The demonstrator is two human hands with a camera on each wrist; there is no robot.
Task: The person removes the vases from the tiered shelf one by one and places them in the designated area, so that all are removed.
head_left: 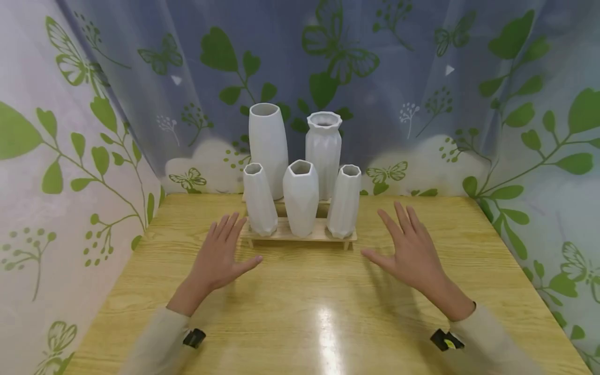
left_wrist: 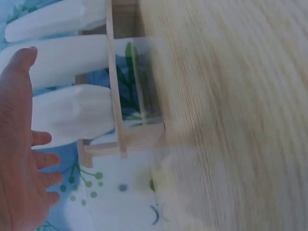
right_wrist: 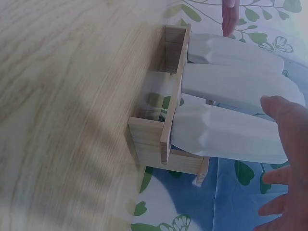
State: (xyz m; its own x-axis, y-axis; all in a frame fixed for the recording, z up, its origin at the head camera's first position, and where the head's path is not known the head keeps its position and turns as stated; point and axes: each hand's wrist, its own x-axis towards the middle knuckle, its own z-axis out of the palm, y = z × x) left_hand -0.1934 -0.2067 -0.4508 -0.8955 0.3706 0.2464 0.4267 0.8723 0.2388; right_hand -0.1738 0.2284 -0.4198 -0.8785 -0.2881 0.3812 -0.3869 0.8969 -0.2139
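My left hand hovers left of a wooden stand with fingers spread and nothing in it. On the other side my right hand is likewise spread, apart from the stand. Three white vases line the stand's lower front step: a slim left vase, a faceted middle vase and a ribbed right vase. Behind them, on the higher step, are a tall smooth vase and a vase with a flared scalloped rim. In the right wrist view, the ribbed vase is nearest my right hand.
The stand is on a wood-grain table whose back edge meets a blue curtain printed with green leaves and butterflies. Pale printed fabric hangs at the left, and similar fabric at the right.
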